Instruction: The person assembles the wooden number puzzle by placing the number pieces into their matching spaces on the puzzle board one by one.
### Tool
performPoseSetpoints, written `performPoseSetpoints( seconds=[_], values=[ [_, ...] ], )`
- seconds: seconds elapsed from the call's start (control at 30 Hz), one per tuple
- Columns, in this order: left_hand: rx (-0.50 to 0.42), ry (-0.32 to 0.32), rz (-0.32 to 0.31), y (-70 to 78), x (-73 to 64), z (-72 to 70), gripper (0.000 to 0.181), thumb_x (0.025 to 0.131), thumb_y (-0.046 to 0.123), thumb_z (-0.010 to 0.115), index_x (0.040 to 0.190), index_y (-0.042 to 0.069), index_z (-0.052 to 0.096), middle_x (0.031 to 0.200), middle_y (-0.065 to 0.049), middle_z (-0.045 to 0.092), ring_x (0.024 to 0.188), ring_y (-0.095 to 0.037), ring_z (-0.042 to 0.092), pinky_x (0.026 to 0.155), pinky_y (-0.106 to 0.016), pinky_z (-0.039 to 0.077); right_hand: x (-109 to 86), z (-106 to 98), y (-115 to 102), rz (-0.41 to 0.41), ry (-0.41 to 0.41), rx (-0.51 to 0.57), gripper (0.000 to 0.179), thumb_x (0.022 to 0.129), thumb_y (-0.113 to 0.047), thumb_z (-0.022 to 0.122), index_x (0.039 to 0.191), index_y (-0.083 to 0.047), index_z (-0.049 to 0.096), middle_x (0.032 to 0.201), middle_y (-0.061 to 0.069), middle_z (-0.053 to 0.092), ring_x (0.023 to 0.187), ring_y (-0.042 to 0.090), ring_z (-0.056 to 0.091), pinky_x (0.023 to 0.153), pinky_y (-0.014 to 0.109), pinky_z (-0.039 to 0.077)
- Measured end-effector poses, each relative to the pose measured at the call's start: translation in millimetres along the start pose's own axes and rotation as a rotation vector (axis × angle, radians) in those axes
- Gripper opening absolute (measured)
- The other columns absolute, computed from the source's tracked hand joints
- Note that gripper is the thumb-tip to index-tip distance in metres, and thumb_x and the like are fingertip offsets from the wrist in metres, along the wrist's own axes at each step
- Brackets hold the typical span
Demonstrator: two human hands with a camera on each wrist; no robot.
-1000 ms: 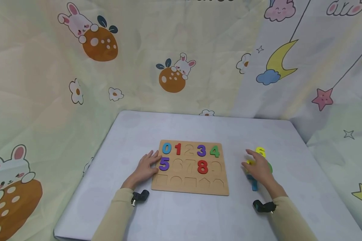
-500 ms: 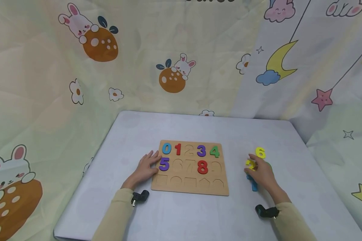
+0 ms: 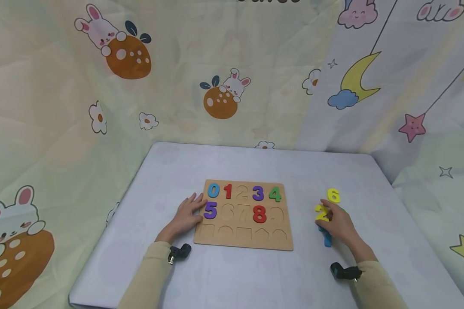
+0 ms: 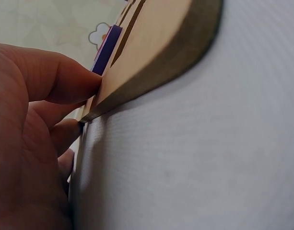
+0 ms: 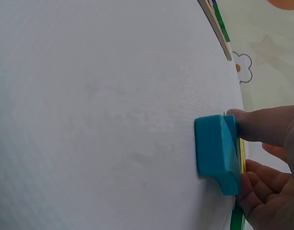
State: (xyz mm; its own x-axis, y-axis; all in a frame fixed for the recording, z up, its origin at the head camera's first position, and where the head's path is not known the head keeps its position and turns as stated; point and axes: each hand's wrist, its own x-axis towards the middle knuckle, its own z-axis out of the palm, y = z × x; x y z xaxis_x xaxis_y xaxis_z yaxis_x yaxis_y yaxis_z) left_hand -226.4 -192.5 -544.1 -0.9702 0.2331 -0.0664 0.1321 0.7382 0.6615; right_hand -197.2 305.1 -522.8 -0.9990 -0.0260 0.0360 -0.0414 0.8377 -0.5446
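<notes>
A wooden number puzzle board point(image 3: 225, 237) lies flat on the table. My left hand point(image 3: 186, 215) rests at its left edge, thumb and fingers touching the wood beside the purple number 5 point(image 3: 210, 210); the left wrist view shows the thumb point(image 4: 65, 79) on the board's top face. To the right of the board, my right hand point(image 3: 339, 222) pinches a yellow number 2 point(image 3: 322, 212) between thumb and fingers. A blue puzzle piece point(image 5: 211, 146) lies just below it, partly hidden in the head view. Beyond the hand sits a yellow number 6 point(image 3: 334, 195).
The board carries a blue 0 point(image 3: 213, 190), a red 1 point(image 3: 228, 191), a purple 3 point(image 3: 258, 193), a green 4 point(image 3: 275, 194) and a red 8 point(image 3: 260, 214). Several recesses hold no piece. A green piece point(image 5: 237, 220) is mostly hidden by the right hand.
My right hand has closed its thumb and fingers on the yellow 2 and shifted it slightly, uncovering more of it. My left hand and the board stay in place.
</notes>
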Motion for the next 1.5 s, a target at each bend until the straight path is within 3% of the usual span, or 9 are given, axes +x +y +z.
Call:
performPoseSetpoints(
  seconds=[0.27, 0.57, 0.8, 0.97, 1.27, 1.5],
  values=[
    [-0.005, 0.002, -0.007, -0.4, -0.6, 0.3, 0.065, 0.08, 0.011, 0.061, 0.144, 0.012, 0.049, 0.159, 0.0, 0.027, 0.151, -0.024, 0.007, 0.122, -0.046, -0.001, 1.2, -1, 0, 0.006, -0.01, 0.001, 0.069, 0.083, -0.01, 0.074, 0.143, 0.001, 0.041, 0.121, 0.025, 0.057, 0.092, 0.03, 0.055, 0.075, 0.039, 0.05],
    [0.0, -0.002, -0.002, -0.5, -1.2, 0.3, 0.065, 0.08, 0.01, 0.06, 0.144, 0.012, 0.049, 0.159, -0.001, 0.027, 0.151, -0.025, 0.007, 0.122, -0.046, -0.001, 1.2, -4, 2, 0.005, -0.045, -0.016, 0.073, 0.084, -0.007, 0.073, 0.147, -0.002, 0.037, 0.137, 0.025, 0.051, 0.101, 0.036, 0.058, 0.082, 0.048, 0.055],
    [-0.001, 0.008, 0.006, -1.2, -0.9, -0.5, 0.065, 0.08, 0.01, 0.061, 0.144, 0.012, 0.049, 0.159, 0.0, 0.027, 0.151, -0.025, 0.007, 0.122, -0.046, -0.001, 7.2, -2, 1, -0.012, -0.025, -0.046, 0.082, 0.083, -0.014, 0.076, 0.15, -0.004, 0.031, 0.136, 0.023, 0.051, 0.112, 0.043, 0.055, 0.087, 0.056, 0.052],
    [-0.014, 0.009, 0.008, -0.8, -1.0, -0.3, 0.065, 0.079, 0.01, 0.061, 0.143, 0.011, 0.049, 0.159, -0.001, 0.028, 0.151, -0.025, 0.007, 0.122, -0.047, -0.001, 11.4, -1, -5, -0.031, 0.002, -0.022, 0.089, 0.082, -0.016, 0.076, 0.153, -0.005, 0.023, 0.136, 0.023, 0.049, 0.112, 0.043, 0.055, 0.087, 0.058, 0.052],
    [-0.014, 0.009, 0.005, -0.6, -1.6, -0.6, 0.065, 0.08, 0.01, 0.061, 0.143, 0.011, 0.05, 0.159, -0.001, 0.028, 0.151, -0.025, 0.007, 0.122, -0.046, -0.001, 20.1, 12, -22, -0.072, 0.014, 0.047, 0.085, 0.083, -0.012, 0.074, 0.152, -0.004, 0.026, 0.138, 0.023, 0.047, 0.108, 0.041, 0.061, 0.086, 0.052, 0.056],
    [-0.007, 0.011, 0.028, -1.6, -1.5, -0.2, 0.064, 0.08, 0.011, 0.061, 0.143, 0.011, 0.05, 0.158, -0.002, 0.029, 0.151, -0.026, 0.008, 0.122, -0.047, 0.0, 25.2, 25, -35, -0.104, 0.012, 0.036, 0.082, 0.085, -0.011, 0.073, 0.153, -0.006, 0.027, 0.139, 0.023, 0.046, 0.106, 0.036, 0.061, 0.088, 0.05, 0.055]
  ],
)
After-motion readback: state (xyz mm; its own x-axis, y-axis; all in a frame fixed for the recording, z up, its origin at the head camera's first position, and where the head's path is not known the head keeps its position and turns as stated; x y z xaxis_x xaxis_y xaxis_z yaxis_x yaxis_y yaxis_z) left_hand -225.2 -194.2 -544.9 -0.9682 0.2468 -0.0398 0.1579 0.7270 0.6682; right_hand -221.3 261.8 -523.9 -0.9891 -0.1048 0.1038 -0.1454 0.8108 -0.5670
